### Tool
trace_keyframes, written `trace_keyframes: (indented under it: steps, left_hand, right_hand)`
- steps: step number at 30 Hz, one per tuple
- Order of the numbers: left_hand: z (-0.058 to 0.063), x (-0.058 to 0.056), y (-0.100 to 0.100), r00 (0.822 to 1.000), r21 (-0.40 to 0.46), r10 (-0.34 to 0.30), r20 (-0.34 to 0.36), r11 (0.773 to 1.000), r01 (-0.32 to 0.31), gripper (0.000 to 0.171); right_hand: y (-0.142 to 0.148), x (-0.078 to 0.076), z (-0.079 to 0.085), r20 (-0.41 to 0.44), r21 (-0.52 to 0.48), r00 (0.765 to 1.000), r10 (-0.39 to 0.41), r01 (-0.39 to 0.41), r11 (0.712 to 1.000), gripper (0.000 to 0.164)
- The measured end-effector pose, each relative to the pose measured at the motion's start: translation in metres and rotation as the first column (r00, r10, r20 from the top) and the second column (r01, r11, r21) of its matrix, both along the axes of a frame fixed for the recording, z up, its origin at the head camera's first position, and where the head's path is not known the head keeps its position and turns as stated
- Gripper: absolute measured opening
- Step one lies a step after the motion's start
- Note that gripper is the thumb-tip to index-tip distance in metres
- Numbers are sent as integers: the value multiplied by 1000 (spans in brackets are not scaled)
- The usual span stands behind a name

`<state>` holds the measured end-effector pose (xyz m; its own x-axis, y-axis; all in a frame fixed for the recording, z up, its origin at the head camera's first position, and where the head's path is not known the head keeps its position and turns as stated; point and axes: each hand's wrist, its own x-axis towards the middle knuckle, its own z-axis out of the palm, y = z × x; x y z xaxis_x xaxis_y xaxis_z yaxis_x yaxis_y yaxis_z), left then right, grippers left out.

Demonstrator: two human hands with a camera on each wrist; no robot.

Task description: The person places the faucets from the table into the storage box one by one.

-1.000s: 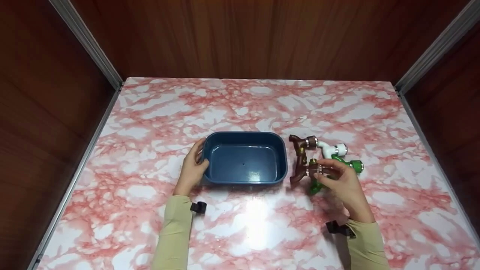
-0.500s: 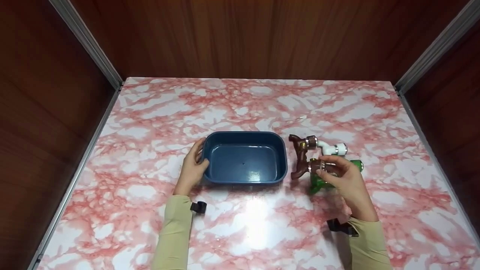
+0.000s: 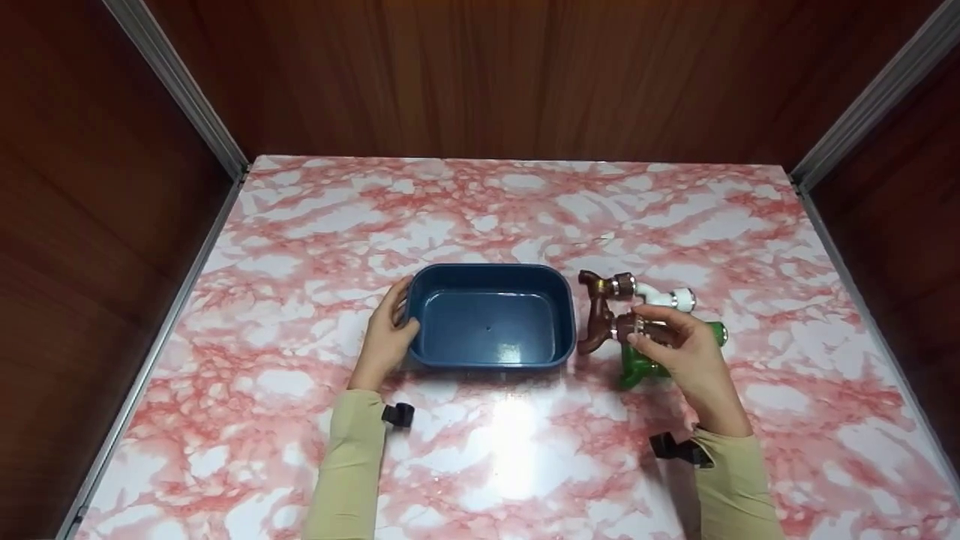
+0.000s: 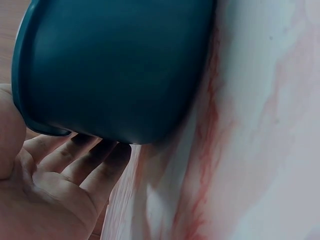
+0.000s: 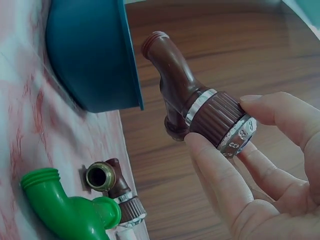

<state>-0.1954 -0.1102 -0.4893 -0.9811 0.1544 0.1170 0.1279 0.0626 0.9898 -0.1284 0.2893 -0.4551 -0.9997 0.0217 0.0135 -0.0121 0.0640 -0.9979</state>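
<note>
Standing on the table is a deep blue plastic basin point(image 3: 487, 356) with rounded corners and nothing inside. My left hand point(image 3: 386, 341) holds its left end, thumb at the rim and fingers along the outer wall point(image 4: 115, 75). To the right, my right hand point(image 3: 694, 360) pinches a brown plastic tap point(image 5: 175, 75) by its ribbed knob, between thumb and fingertips. This tap is raised off the table, its spout toward the basin. Below and behind it lie another brown tap point(image 5: 132, 207), a white tap point(image 3: 679, 300) and green tap parts point(image 3: 637, 367), partly hidden by my right hand.
The table point(image 3: 510, 450) has a red and white marbled top. Dark wood panels point(image 3: 480, 82) enclose it at the back and both sides, with metal strips point(image 3: 172, 90) at the corners. The basin's right wall stands close to the held tap's spout.
The right hand has lifted and slightly turned the brown tap, whose spout has shifted a little away from me. The left hand and basin have stayed in place.
</note>
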Motion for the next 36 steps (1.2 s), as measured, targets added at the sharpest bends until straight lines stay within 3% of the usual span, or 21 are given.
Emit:
trace_keyframes:
  steps: [9,22,27,36]
  left_hand:
    - [-2,-1,0,1000,11,12,-1,1000,-12,63]
    - [-2,-1,1,1000,14,17,1,1000,-17,63]
    - [-1,0,0,1000,-18,18,13,1000,-18,64]
    - [-1,-1,1,1000,2,27,3,1000,-27,63]
  right_hand:
    - [-8,-5,0,-29,-33,999,21,-22,999,42]
    - [-22,-13,4,-70,28,997,40,-38,999,42]
    - [-28,-16,4,-83,1,995,50,-50,999,40]
    - [-40,-24,6,-66,-42,996,65,-68,997,40]
